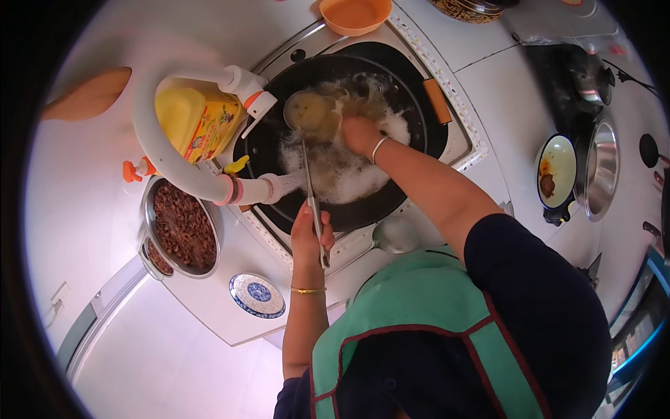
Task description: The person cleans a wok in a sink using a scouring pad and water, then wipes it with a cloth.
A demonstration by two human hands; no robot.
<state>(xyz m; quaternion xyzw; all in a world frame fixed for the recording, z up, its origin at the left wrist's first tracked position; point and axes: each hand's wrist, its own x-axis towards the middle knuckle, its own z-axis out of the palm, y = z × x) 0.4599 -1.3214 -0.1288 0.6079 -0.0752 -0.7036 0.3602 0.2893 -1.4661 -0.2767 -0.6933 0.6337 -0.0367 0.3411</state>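
A large black wok (426, 133) sits in the stove top, full of soapy foam (342, 174). My right hand (359, 134) presses a pale scrubbing pad (352, 101) against the far inside of the wok. My left hand (310, 237) grips the metal handle of a ladle (307, 112), whose bowl lies in the wok next to the pad. A white flexible hose (167, 160) curves round from the left, and its end reaches the wok's near-left rim.
A yellow jug (195, 122) stands left of the wok. A steel bowl of dark brown bits (183, 227) and a blue patterned dish (257, 295) sit on the near-left counter. An orange bowl (354, 14) is behind the wok; a plate (556, 171) and steel pot (601, 167) stand right.
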